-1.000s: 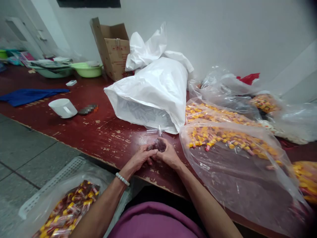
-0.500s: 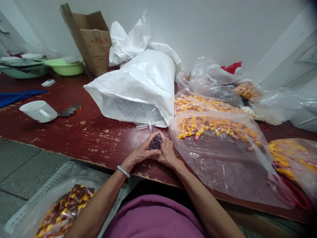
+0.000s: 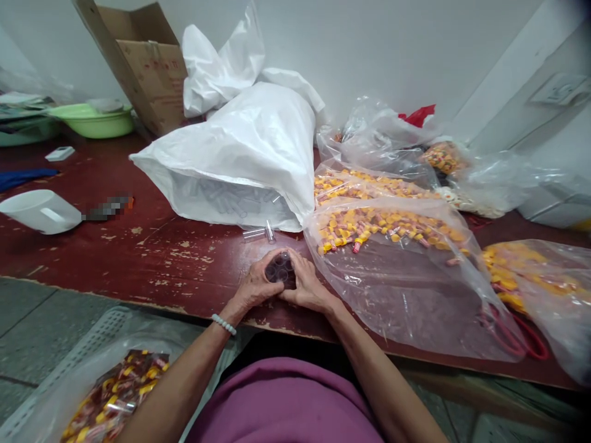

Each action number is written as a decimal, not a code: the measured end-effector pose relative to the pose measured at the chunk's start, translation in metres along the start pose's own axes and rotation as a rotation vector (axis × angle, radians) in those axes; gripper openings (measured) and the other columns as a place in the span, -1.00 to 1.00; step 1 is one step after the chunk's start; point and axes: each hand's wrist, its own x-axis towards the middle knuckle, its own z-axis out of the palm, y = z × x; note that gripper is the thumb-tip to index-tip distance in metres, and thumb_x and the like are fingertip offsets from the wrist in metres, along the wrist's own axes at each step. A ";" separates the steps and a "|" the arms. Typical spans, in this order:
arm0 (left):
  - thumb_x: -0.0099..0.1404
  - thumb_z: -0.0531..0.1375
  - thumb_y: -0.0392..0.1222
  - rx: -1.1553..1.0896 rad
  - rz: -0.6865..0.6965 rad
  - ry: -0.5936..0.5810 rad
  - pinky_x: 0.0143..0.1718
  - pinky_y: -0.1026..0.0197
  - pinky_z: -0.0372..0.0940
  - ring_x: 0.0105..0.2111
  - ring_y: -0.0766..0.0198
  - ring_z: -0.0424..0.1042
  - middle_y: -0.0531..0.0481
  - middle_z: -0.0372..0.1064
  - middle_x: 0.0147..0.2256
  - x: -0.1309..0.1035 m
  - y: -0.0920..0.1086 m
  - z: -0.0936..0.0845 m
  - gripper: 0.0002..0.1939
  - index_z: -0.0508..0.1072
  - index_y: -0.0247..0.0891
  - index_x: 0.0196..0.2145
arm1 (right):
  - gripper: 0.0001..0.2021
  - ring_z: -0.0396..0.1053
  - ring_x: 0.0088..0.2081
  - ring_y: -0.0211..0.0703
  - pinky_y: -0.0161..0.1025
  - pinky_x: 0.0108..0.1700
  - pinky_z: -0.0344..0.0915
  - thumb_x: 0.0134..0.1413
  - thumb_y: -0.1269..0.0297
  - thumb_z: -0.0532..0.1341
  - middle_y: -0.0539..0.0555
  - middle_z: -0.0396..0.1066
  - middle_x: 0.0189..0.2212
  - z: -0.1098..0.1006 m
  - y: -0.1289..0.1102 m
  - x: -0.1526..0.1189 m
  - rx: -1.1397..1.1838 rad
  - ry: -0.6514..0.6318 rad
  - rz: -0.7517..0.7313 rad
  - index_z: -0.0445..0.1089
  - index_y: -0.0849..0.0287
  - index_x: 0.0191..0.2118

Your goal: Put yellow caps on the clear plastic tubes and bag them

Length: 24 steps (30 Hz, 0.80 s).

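Observation:
Between my two hands stands a bundle of clear plastic tubes (image 3: 279, 268), their round open ends facing up. My left hand (image 3: 257, 284) wraps the bundle from the left, a beaded bracelet on its wrist. My right hand (image 3: 305, 284) closes round it from the right, thumbs near each other at the front. Just beyond, a couple of loose clear tubes (image 3: 255, 234) rest on the table. Behind them a large white sack (image 3: 240, 147) lies with its mouth toward me, many clear tubes inside.
To the right, a clear plastic bag (image 3: 392, 295) holds many yellow-capped pieces, with red-handled scissors (image 3: 530, 338) nearby. A white scoop-like cup (image 3: 44, 212) lies left. A cardboard box (image 3: 152, 80) and green basin (image 3: 99, 123) stand behind. Below left, a white basket (image 3: 87, 344) sits beside more yellow-capped pieces.
My view has shifted slightly to the right, so things appear further left. My hands have opened a little round the tubes, whose round ends now show more plainly.

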 end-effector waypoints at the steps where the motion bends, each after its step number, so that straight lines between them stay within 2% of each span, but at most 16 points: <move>1: -0.09 0.20 -0.45 0.001 -0.008 0.032 0.05 0.09 0.27 -0.01 0.10 0.39 -0.08 0.39 0.00 0.000 0.001 0.002 -0.29 0.27 -0.27 0.09 | -0.11 0.02 0.21 0.13 0.08 0.19 -0.04 -0.24 0.24 0.30 0.23 0.00 0.24 -0.003 0.001 -0.001 0.061 0.007 -0.008 -0.09 0.15 0.26; 5: 0.00 0.25 -0.33 0.026 -0.028 0.125 -0.03 0.14 0.33 -0.11 0.15 0.45 -0.05 0.46 -0.10 -0.001 0.005 0.007 -0.48 0.38 -0.26 -0.01 | -0.32 0.14 0.15 0.02 0.02 0.18 0.04 -0.16 0.39 0.21 0.17 0.17 0.14 -0.009 -0.003 -0.002 0.244 0.028 -0.090 0.07 0.14 0.18; 7: 0.02 0.28 -0.27 0.017 -0.044 0.145 -0.03 0.15 0.33 -0.11 0.15 0.46 -0.07 0.45 -0.09 0.000 0.008 0.009 -0.48 0.38 -0.26 -0.01 | -0.26 0.10 0.17 0.06 0.06 0.20 0.01 -0.15 0.40 0.21 0.22 0.13 0.15 -0.007 -0.007 -0.003 0.246 0.003 -0.046 -0.01 0.19 0.22; 10: 0.03 0.30 -0.21 -0.034 -0.093 0.210 -0.02 0.15 0.33 -0.06 0.13 0.44 -0.12 0.42 -0.02 0.001 0.013 0.012 -0.42 0.34 -0.28 0.04 | -0.06 -0.02 0.23 0.16 0.15 0.23 -0.08 -0.15 0.30 0.26 0.31 -0.03 0.23 -0.002 -0.015 -0.005 0.278 -0.031 0.106 -0.28 0.25 0.30; 12: 0.04 0.30 -0.19 -0.064 -0.109 0.263 -0.03 0.16 0.34 -0.05 0.13 0.43 -0.14 0.41 -0.02 0.001 0.014 0.013 -0.42 0.34 -0.29 0.04 | 0.04 -0.11 0.28 0.16 0.17 0.25 -0.14 -0.16 0.27 0.29 0.29 -0.15 0.28 0.002 -0.018 -0.006 0.363 -0.036 0.146 -0.44 0.20 0.32; 14: 0.04 0.30 -0.19 -0.070 -0.100 0.292 -0.05 0.16 0.35 -0.07 0.13 0.44 -0.14 0.42 -0.04 0.000 0.014 0.014 -0.45 0.35 -0.29 0.02 | 0.10 -0.17 0.31 0.10 0.14 0.28 -0.18 -0.15 0.28 0.30 0.24 -0.24 0.31 0.004 -0.020 -0.006 0.473 -0.041 0.117 -0.55 0.13 0.32; 16: 0.04 0.30 -0.20 -0.057 -0.075 0.323 -0.05 0.16 0.35 -0.10 0.14 0.45 -0.13 0.43 -0.06 -0.001 0.011 0.014 -0.46 0.36 -0.27 0.00 | 0.12 -0.20 0.32 0.02 0.07 0.30 -0.19 -0.14 0.29 0.30 0.22 -0.28 0.33 0.005 -0.020 -0.007 0.551 -0.061 0.074 -0.60 0.13 0.31; 19: 0.05 0.29 -0.20 -0.042 -0.053 0.359 -0.05 0.15 0.35 -0.11 0.15 0.45 -0.12 0.43 -0.06 -0.002 0.007 0.014 -0.47 0.36 -0.25 0.01 | 0.09 -0.25 0.34 -0.05 -0.01 0.32 -0.21 -0.11 0.31 0.28 0.22 -0.34 0.34 0.004 -0.021 -0.008 0.555 -0.077 0.037 -0.58 0.19 0.32; 24: 0.05 0.30 -0.20 -0.061 -0.045 0.356 -0.06 0.13 0.35 -0.11 0.15 0.45 -0.13 0.42 -0.07 -0.001 0.003 0.014 -0.46 0.35 -0.25 0.01 | 0.08 -0.23 0.33 -0.03 0.01 0.31 -0.17 -0.09 0.30 0.27 0.25 -0.35 0.35 0.006 -0.022 -0.010 0.487 -0.028 0.009 -0.59 0.23 0.32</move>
